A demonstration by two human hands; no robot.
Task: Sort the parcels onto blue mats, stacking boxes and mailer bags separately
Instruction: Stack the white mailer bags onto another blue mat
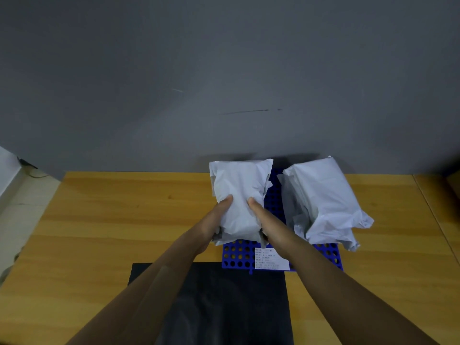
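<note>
A white mailer bag (240, 188) is gripped at its near end by both hands, over the left part of a blue perforated mat (239, 257). My left hand (214, 220) holds its left side with the thumb on top. My right hand (266, 220) holds its right side, thumb also on top. On the right part of the mat lies a stack of white mailer bags (323, 202). A white printed label (271, 260) lies on the mat's near edge, partly under my right forearm.
A black sheet (224, 302) covers the near middle of the wooden table (112, 220). A grey wall (224, 83) rises directly behind the table. A second table surface abuts at the right (438, 195).
</note>
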